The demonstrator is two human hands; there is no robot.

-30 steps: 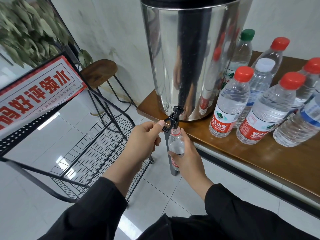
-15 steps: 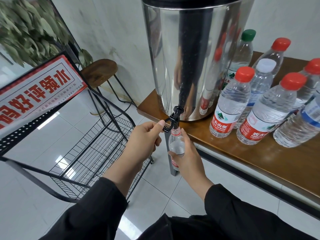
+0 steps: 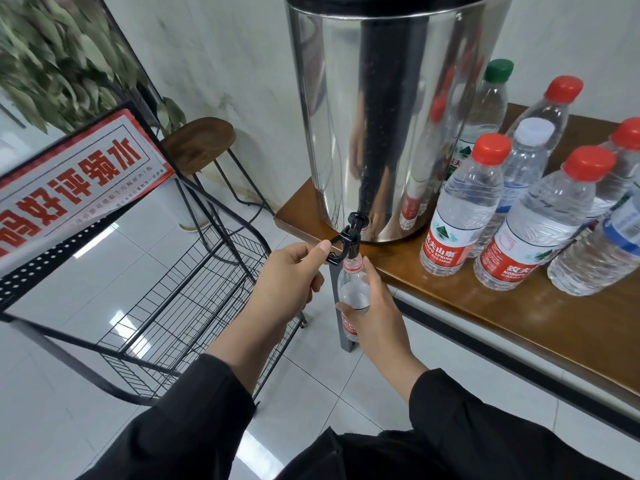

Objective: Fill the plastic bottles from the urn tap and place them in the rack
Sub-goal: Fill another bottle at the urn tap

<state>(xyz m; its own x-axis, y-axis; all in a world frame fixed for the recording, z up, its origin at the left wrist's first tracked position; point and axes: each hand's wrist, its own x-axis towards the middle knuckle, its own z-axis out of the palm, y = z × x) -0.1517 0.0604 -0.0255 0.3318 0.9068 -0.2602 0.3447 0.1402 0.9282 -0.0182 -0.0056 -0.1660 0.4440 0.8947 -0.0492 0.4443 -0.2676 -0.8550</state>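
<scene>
With nothing changed, the bottle (image 3: pixel 353 289) is held under the tap (image 3: pixel 346 242) by the right hand (image 3: pixel 377 313), the lever pinched by the left hand (image 3: pixel 287 275); filling is judged ongoing.

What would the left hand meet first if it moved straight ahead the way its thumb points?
Probably the black tap lever, which the left hand already touches; behind that stands the urn.

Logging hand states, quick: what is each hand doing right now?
Left hand: fingers curled on the black tap lever of the urn.
Right hand: grips the uncapped bottle under the spout.
</scene>
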